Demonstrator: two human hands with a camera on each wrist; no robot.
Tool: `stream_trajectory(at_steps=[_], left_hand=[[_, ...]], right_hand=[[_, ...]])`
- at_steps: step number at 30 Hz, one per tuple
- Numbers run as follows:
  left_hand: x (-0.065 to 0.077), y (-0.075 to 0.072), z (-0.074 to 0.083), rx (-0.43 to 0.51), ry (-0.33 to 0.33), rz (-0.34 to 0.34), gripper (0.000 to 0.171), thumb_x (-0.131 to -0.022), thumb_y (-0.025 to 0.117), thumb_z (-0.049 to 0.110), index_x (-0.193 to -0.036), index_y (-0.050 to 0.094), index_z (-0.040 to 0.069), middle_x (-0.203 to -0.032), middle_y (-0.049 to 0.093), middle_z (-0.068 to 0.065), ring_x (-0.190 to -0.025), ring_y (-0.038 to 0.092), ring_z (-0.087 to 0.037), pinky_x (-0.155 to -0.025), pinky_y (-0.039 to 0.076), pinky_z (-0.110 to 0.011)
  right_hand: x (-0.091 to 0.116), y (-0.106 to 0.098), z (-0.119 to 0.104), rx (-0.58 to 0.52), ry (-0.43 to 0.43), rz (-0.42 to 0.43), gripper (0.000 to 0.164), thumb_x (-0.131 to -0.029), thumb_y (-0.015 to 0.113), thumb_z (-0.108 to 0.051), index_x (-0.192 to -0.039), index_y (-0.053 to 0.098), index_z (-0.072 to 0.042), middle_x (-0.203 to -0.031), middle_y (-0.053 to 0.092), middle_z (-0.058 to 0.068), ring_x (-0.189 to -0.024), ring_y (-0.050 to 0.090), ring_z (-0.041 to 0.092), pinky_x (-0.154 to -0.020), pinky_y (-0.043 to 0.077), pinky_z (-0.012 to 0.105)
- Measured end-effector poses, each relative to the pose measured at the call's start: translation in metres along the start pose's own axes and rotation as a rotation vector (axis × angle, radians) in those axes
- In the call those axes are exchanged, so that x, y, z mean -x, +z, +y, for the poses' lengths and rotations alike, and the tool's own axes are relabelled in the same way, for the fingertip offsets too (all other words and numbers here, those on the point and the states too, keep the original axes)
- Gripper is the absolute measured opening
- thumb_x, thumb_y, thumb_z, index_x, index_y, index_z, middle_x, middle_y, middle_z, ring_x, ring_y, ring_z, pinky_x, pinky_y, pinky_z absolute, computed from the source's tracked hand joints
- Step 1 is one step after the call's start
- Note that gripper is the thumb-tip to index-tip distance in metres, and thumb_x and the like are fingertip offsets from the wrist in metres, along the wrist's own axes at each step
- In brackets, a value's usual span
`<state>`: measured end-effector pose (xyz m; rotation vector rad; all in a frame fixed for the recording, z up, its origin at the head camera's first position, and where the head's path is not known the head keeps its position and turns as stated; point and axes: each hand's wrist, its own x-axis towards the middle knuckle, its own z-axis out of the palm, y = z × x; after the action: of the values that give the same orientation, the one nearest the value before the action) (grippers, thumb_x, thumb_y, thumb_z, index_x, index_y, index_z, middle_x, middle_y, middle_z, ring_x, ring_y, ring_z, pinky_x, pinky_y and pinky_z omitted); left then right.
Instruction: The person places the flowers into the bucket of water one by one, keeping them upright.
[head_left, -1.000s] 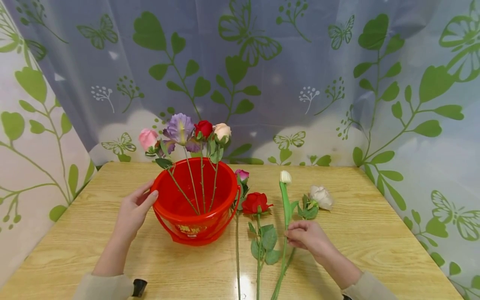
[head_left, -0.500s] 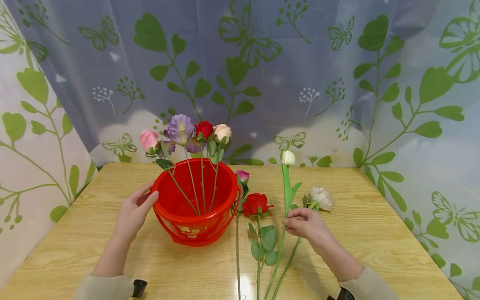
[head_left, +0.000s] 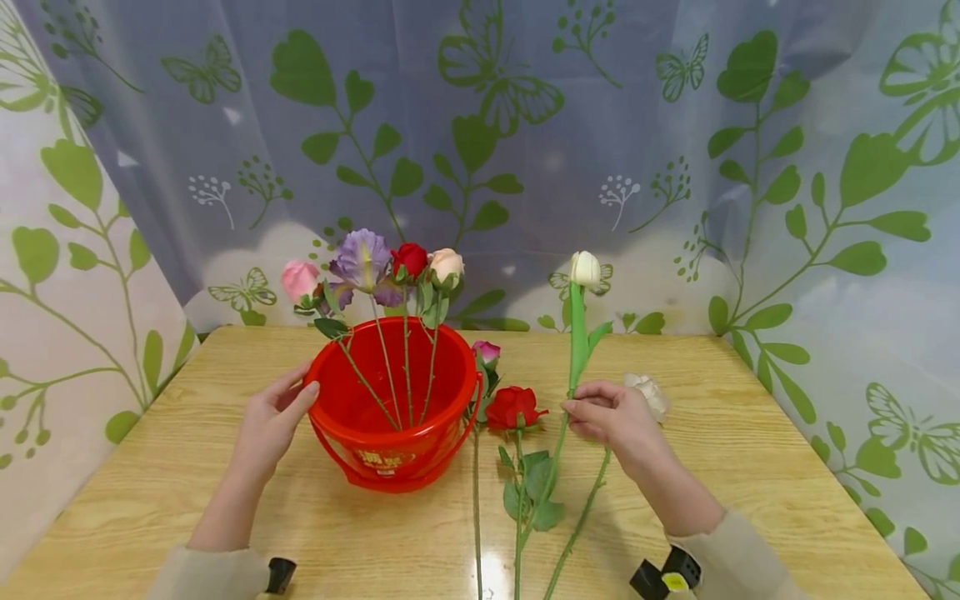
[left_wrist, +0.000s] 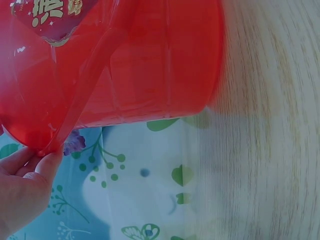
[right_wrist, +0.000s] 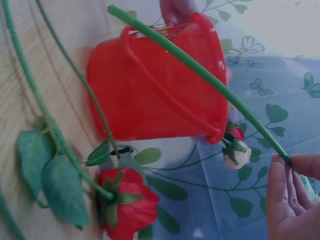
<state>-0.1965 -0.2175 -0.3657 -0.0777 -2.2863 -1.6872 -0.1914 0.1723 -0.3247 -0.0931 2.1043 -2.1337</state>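
My right hand (head_left: 618, 425) pinches the green stem of a white tulip (head_left: 585, 270) between thumb and fingers. The tulip stands upright, its lower stem crossing over the red rose in the head view; in the right wrist view the stem's cut end hangs free in front of the bucket. My left hand (head_left: 273, 421) grips the left rim of a red plastic bucket (head_left: 393, 450), at the handle's joint. Inside the bucket lean a pink rose (head_left: 300, 281), a purple iris (head_left: 362, 262), a red rosebud (head_left: 409, 260) and a cream rose (head_left: 446, 266).
On the wooden table (head_left: 720, 467), right of the bucket, lie a magenta rosebud (head_left: 487, 352), a red rose (head_left: 514, 407) with leaves, and a white rose (head_left: 647, 395) partly behind my right hand. A patterned curtain (head_left: 525, 192) hangs behind the table.
My right hand has lifted the white tulip off the table and raised it, the stem's lower end swinging left. The left hand and bucket have stayed in place.
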Motion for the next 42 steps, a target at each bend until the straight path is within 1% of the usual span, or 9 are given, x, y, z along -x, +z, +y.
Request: stream_trajectory(at_steps=[4,7,11,17,21,28,32,37,42], left_hand=[[-0.001,-0.001,-0.001,-0.007,0.007,-0.005,0.048,-0.089,0.054,0.021,-0.128,0.042,-0.005,-0.122,0.047,-0.024,-0.088,0.049,0.011,-0.073,0.041,-0.009],[-0.001,-0.001,-0.001,-0.006,0.013,-0.008,0.047,-0.089,0.053,0.019,-0.128,0.042,-0.005,-0.122,0.047,-0.024,-0.088,0.049,0.011,-0.073,0.041,-0.009],[-0.001,-0.001,0.000,0.003,0.016,-0.008,0.046,-0.089,0.054,0.017,-0.128,0.042,-0.005,-0.122,0.047,-0.024,-0.087,0.050,0.011,-0.073,0.042,-0.009],[-0.001,-0.001,0.001,-0.006,0.010,-0.015,0.047,-0.089,0.053,0.019,-0.129,0.042,-0.004,-0.123,0.046,-0.024,-0.087,0.049,0.011,-0.073,0.042,-0.009],[-0.001,-0.001,0.002,-0.022,0.006,-0.015,0.048,-0.089,0.053,0.021,-0.129,0.042,-0.003,-0.124,0.046,-0.023,-0.087,0.049,0.012,-0.073,0.042,-0.009],[-0.002,-0.002,0.001,-0.031,0.015,-0.011,0.048,-0.089,0.054,0.021,-0.129,0.042,-0.004,-0.123,0.047,-0.023,-0.088,0.049,0.012,-0.073,0.041,-0.009],[-0.002,-0.001,0.000,-0.032,0.016,-0.007,0.048,-0.089,0.054,0.022,-0.128,0.042,-0.004,-0.123,0.047,-0.023,-0.087,0.049,0.012,-0.073,0.041,-0.008],[-0.001,-0.001,0.001,-0.025,0.011,-0.005,0.048,-0.089,0.054,0.021,-0.128,0.043,-0.004,-0.122,0.047,-0.023,-0.087,0.049,0.012,-0.073,0.042,-0.009],[0.000,-0.001,0.000,-0.027,0.004,-0.011,0.049,-0.089,0.053,0.022,-0.129,0.042,-0.004,-0.123,0.047,-0.024,-0.087,0.049,0.012,-0.073,0.041,-0.008]], right_hand=[[-0.003,0.006,-0.011,-0.012,-0.030,0.018,0.010,-0.081,0.061,0.000,-0.089,0.054,0.003,-0.078,0.060,0.005,-0.067,0.058,0.013,-0.070,0.051,0.029],[-0.005,0.011,-0.019,-0.027,-0.052,0.029,0.015,-0.081,0.061,-0.001,-0.092,0.053,0.006,-0.079,0.059,0.005,-0.069,0.058,0.015,-0.072,0.050,0.030],[-0.008,0.017,-0.030,-0.074,-0.075,0.029,0.020,-0.081,0.062,-0.004,-0.095,0.051,0.006,-0.080,0.058,0.005,-0.071,0.058,0.015,-0.073,0.050,0.029],[-0.010,0.025,-0.046,-0.149,-0.120,0.037,0.015,-0.081,0.062,-0.003,-0.092,0.052,0.002,-0.080,0.057,0.004,-0.072,0.058,0.014,-0.074,0.049,0.030],[-0.013,0.030,-0.055,-0.188,-0.145,0.042,0.014,-0.081,0.062,-0.003,-0.091,0.052,0.002,-0.078,0.057,0.004,-0.072,0.058,0.014,-0.075,0.049,0.031],[-0.020,0.041,-0.070,-0.291,-0.197,0.066,0.016,-0.080,0.063,-0.001,-0.090,0.052,0.002,-0.080,0.056,0.006,-0.072,0.058,0.015,-0.073,0.050,0.027],[-0.024,0.049,-0.075,-0.343,-0.232,0.089,0.016,-0.079,0.063,0.000,-0.090,0.052,0.003,-0.079,0.056,0.006,-0.071,0.058,0.015,-0.073,0.050,0.028],[-0.030,0.059,-0.077,-0.407,-0.282,0.108,0.008,-0.079,0.062,0.003,-0.083,0.056,-0.001,-0.076,0.057,0.006,-0.067,0.059,0.015,-0.072,0.050,0.028],[-0.038,0.066,-0.077,-0.421,-0.318,0.136,0.013,-0.080,0.059,0.007,-0.076,0.058,-0.005,-0.071,0.057,0.004,-0.064,0.059,0.016,-0.068,0.051,0.027]])
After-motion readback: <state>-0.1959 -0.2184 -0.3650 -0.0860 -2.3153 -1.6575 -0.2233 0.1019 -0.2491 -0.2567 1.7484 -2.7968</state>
